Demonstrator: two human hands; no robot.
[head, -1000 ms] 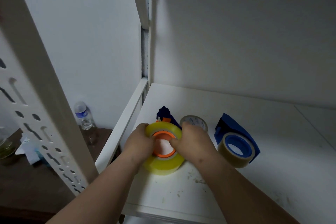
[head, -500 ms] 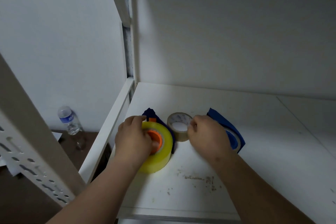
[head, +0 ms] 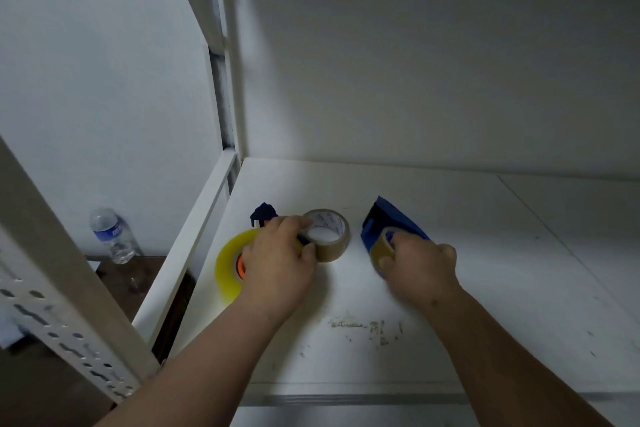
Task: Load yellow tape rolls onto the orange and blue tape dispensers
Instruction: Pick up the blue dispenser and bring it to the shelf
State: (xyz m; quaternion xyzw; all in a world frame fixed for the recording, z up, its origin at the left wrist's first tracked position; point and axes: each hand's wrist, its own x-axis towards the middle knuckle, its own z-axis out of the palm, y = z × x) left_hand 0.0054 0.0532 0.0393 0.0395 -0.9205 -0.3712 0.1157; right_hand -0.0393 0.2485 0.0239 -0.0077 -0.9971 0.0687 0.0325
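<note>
A yellow tape roll (head: 227, 265) sits on the orange hub (head: 239, 267) of a dispenser whose dark blue handle (head: 263, 213) pokes out behind. My left hand (head: 277, 262) grips this dispenser from the right and hides most of it. A second dispenser, blue (head: 391, 220), stands to the right with a tan-yellow tape roll (head: 381, 248) on it. My right hand (head: 419, 269) closes over that roll and the dispenser's front. A loose brown tape roll (head: 329, 236) lies flat between my two hands, touching my left fingers.
All of this rests on a white shelf board (head: 485, 288) with dirt marks near its front edge. A perforated white upright (head: 52, 305) stands at the near left. A water bottle (head: 110, 234) stands on a dark table left of the shelf.
My right hand left the yellow roll, moved right and took hold of the blue dispenser. My left hand stayed on the orange dispenser, which now stands more on edge.
</note>
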